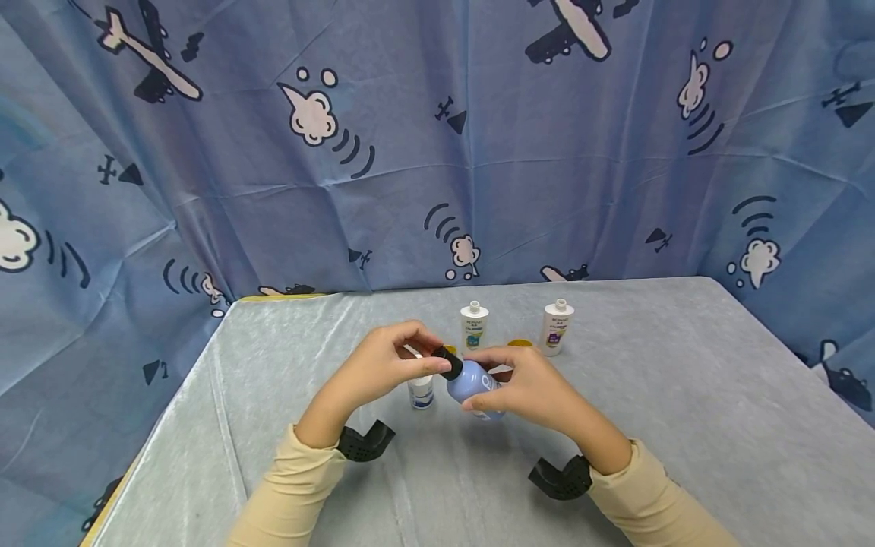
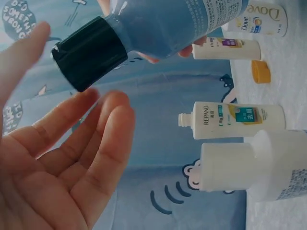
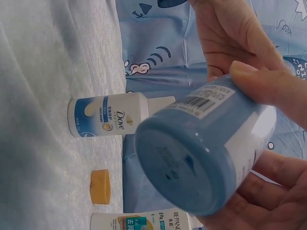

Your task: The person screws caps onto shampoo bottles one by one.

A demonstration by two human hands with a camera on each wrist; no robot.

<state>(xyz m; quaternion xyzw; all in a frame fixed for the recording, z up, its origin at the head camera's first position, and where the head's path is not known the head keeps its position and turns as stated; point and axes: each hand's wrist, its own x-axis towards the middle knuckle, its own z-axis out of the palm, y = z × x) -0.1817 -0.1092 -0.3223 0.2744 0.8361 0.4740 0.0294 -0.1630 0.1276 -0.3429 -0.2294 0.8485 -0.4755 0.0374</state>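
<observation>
A blue bottle (image 1: 473, 384) is held tilted above the table by my right hand (image 1: 529, 384), its thumb and fingers wrapped round the body. In the right wrist view its base (image 3: 180, 163) faces the camera. The black cap (image 2: 89, 53) is on the bottle and points toward my left hand (image 1: 393, 361). My left thumb and fingers stand spread on either side of this cap, with a gap beside the thumb in the left wrist view. Below my left hand stands a white Dove bottle (image 3: 112, 115) with its white cap on, partly hidden in the head view.
Two white Repano bottles (image 1: 474, 327) (image 1: 557, 328) stand at the back, necks uncapped. Yellow caps (image 1: 519, 343) (image 3: 100, 186) lie near them. Another Dove bottle (image 2: 261, 19) appears in the left wrist view. A patterned curtain (image 1: 410, 152) hangs behind the cloth-covered table (image 1: 683, 395).
</observation>
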